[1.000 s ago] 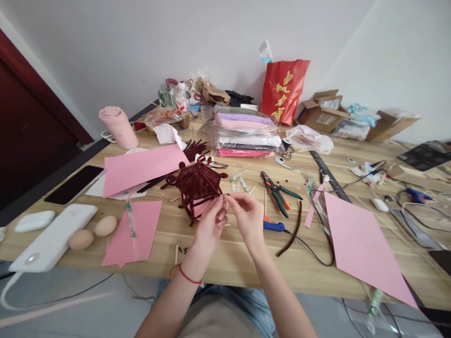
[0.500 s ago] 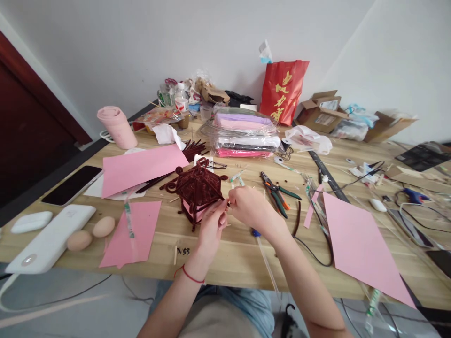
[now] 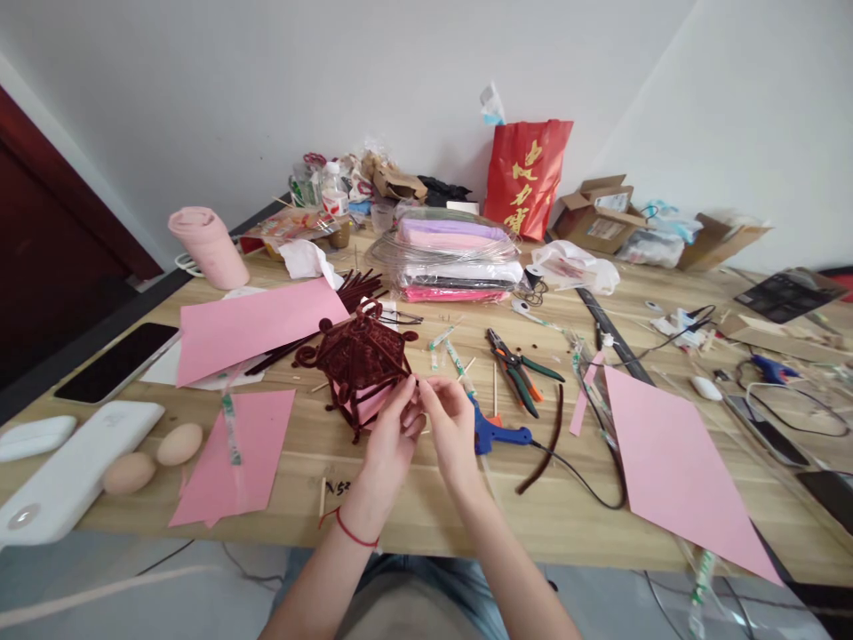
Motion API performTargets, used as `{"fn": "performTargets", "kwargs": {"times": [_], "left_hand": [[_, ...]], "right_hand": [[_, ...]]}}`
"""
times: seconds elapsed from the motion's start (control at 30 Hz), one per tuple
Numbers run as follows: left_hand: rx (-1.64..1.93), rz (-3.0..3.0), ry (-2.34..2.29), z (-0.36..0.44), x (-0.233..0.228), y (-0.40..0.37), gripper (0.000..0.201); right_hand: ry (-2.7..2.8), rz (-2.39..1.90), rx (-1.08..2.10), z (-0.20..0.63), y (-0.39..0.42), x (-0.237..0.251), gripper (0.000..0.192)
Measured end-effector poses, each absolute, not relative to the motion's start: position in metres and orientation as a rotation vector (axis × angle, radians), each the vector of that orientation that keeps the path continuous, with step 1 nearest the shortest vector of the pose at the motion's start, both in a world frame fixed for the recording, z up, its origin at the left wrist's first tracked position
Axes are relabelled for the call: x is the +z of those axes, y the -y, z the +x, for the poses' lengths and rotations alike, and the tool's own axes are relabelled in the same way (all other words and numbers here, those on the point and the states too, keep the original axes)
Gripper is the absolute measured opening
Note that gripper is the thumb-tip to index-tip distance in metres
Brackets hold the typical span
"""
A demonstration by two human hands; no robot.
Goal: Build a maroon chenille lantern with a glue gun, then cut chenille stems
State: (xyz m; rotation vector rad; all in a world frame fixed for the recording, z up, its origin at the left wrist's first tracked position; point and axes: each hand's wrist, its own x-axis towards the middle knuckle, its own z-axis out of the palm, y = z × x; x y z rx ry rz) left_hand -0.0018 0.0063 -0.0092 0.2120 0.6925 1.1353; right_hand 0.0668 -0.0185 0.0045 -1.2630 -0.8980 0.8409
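A dark brown lantern (image 3: 363, 356) of fuzzy pipe cleaners, with pink paper in its sides, stands on the wooden table. My left hand (image 3: 392, 427) is closed at its right corner, pinching the lantern's edge. Close against those fingertips, my right hand (image 3: 451, 431) is closed in a pinch too; what lies between its fingers is too small to make out. Just right of my right hand lies a blue glue gun (image 3: 497, 436), partly hidden by that hand. Beyond it are a curved brown pipe cleaner (image 3: 546, 453) and green-handled pliers (image 3: 520, 369).
Pink sheets (image 3: 673, 462) lie right and left. A phone (image 3: 116, 360), a white power bank (image 3: 80, 467) and two egg-shaped items (image 3: 179, 444) sit at left. Behind are a clear pack (image 3: 459, 258) of coloured materials, a red bag (image 3: 526, 178) and cardboard boxes (image 3: 596, 213).
My right hand has turned and drawn in towards my left, uncovering the glue gun and the loose pipe cleaner. The view has shifted slightly.
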Motion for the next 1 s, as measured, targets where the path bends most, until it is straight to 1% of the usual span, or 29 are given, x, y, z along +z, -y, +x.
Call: {"fn": "performTargets", "kwargs": {"times": [0.13,0.23,0.33,0.47,0.57,0.67,0.77,0.9,1.0], "left_hand": [[1.158,0.226,-0.718,0.001,-0.007,-0.003,0.036],[1.151,0.246,-0.739,0.001,-0.009,-0.002,0.036],[1.161,0.277,-0.756,0.0,-0.011,-0.001,0.032],[1.19,0.324,-0.771,0.001,-0.011,0.002,0.029],[1.194,0.34,-0.767,0.005,-0.008,0.006,0.032],[1.189,0.337,-0.743,0.009,-0.005,0.009,0.04],[1.184,0.315,-0.703,0.01,-0.004,0.008,0.045],[1.156,0.266,-0.641,0.006,-0.004,0.002,0.04],[1.142,0.229,-0.613,0.006,-0.007,-0.002,0.039]], "right_hand": [[0.865,-1.289,0.777,0.058,0.02,-0.007,0.024],[0.962,-1.351,0.706,0.065,0.019,-0.005,0.023],[1.153,-1.462,0.628,0.082,0.018,0.009,0.019],[1.505,-1.64,0.546,0.102,0.013,0.039,0.012],[1.728,-1.757,0.5,0.107,0.005,0.059,0.018],[1.857,-1.821,0.467,0.106,-0.005,0.069,0.023],[1.906,-1.838,0.44,0.106,-0.009,0.073,0.021],[1.913,-1.815,0.437,0.11,-0.001,0.067,0.015],[1.629,-1.643,0.599,0.105,0.01,0.046,0.008]]}}
